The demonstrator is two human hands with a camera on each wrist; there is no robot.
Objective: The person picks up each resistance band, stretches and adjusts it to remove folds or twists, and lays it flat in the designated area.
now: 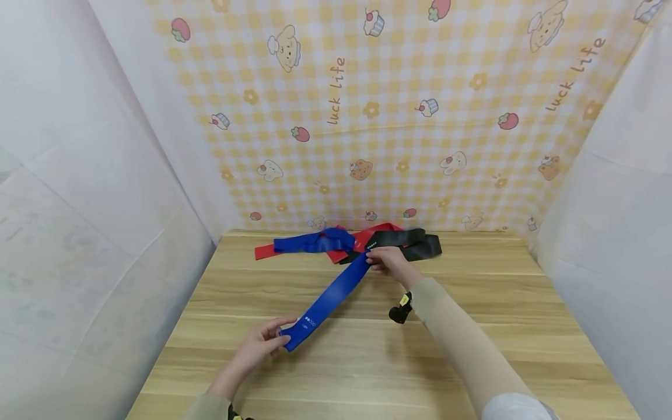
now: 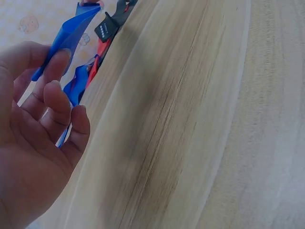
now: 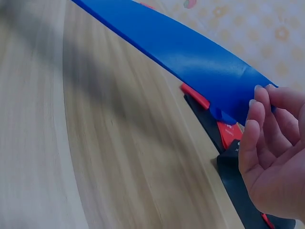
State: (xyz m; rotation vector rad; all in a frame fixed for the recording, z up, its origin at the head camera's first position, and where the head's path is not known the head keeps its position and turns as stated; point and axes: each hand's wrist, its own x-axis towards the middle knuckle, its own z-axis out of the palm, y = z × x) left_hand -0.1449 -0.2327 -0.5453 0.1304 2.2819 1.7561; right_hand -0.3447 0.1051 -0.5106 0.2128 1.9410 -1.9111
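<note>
I see the left hand (image 1: 261,340) pinching one end of a blue band (image 1: 336,296), the right hand (image 1: 386,260) the other; more bands (image 1: 430,248) lie heaped on the tabletop (image 1: 367,361).

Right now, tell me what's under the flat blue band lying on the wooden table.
A flat red strip pokes out from under the left end of that flat blue band; how far it runs underneath is covered.

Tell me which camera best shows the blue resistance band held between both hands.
The head view: it shows the blue resistance band from the left hand to the right hand, printed dots included. The left wrist view shows it foreshortened; the right wrist view shows a broad stretch, cut off at the top edge.
</note>
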